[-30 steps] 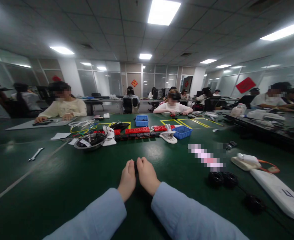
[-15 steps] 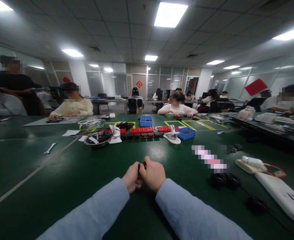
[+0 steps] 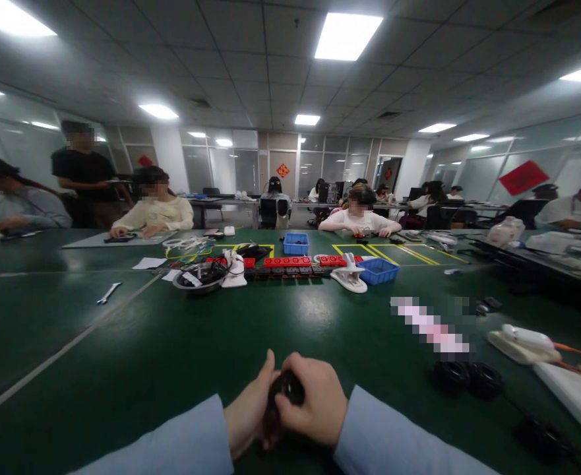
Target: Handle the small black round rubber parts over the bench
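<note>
Low in front of me, both hands meet around a rounded, glossy black object [image 3: 290,388] whose kind I cannot make out. My right hand [image 3: 320,402] is closed on its near and right side, thumb across the front. Against its left side lies my left hand [image 3: 248,410], thumb pointing up and lower fingers curled beneath, partly blurred. Much of the object is covered by the fingers. Both hands are above the green tabletop [image 3: 171,356].
Ahead stand a metal bowl of cables [image 3: 198,280], red power strips [image 3: 290,262], a white clamp [image 3: 350,274] and blue baskets [image 3: 380,270], [image 3: 296,243]. A wrench [image 3: 109,293] lies left. Black cable coils [image 3: 468,379] and a white device [image 3: 577,396] lie right. Several people sit around.
My hands have come lower and nearer, and the black object shows more between them. My left thumb now points up. The whole view has shifted slightly.
</note>
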`<state>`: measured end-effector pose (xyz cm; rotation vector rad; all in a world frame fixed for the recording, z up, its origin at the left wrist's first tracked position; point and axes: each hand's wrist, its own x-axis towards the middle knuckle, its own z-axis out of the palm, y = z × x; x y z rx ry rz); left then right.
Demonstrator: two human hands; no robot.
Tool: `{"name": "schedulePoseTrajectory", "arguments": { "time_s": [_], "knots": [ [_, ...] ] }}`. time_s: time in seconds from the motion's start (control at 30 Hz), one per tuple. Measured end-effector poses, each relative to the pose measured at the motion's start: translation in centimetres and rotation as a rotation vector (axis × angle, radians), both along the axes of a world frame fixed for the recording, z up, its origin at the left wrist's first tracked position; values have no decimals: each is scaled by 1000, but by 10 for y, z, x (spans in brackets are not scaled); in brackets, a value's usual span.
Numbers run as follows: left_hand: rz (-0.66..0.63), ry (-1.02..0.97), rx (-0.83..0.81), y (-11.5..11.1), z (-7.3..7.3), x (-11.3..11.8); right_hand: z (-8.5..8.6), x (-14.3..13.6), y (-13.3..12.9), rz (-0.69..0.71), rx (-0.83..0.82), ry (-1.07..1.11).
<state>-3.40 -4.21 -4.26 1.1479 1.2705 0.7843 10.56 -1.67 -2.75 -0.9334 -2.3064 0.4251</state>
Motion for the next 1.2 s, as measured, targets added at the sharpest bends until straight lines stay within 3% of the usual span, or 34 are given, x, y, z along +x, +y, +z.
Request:
{"name": "schedulePoseTrajectory", "arguments": {
  "time_s": [0.1,0.17,0.27,0.4,0.6,0.77,1.03,1.13,1.2],
  "knots": [
    [-23,403,506,8,11,-5,0,-1,24,-270,-322,62],
    [-76,690,699,10,17,-6,1,-1,34,-329,-403,27],
    [-126,962,717,10,20,-1,2,-4,33,-364,-379,-112],
    [-112,1105,685,11,19,6,6,-9,21,-369,-322,-228],
    [-161,935,630,16,15,1,11,-12,12,-361,-281,-280],
    [-140,747,523,14,20,1,13,-12,9,-369,-216,-259],
    [-290,99,169,18,16,2,22,-6,5,-280,-133,-186],
    [-411,85,32,19,11,-4,23,-1,0,-112,-65,-119],
    [-456,94,10,17,6,-9,17,1,-7,139,81,-84]
  ]
}}
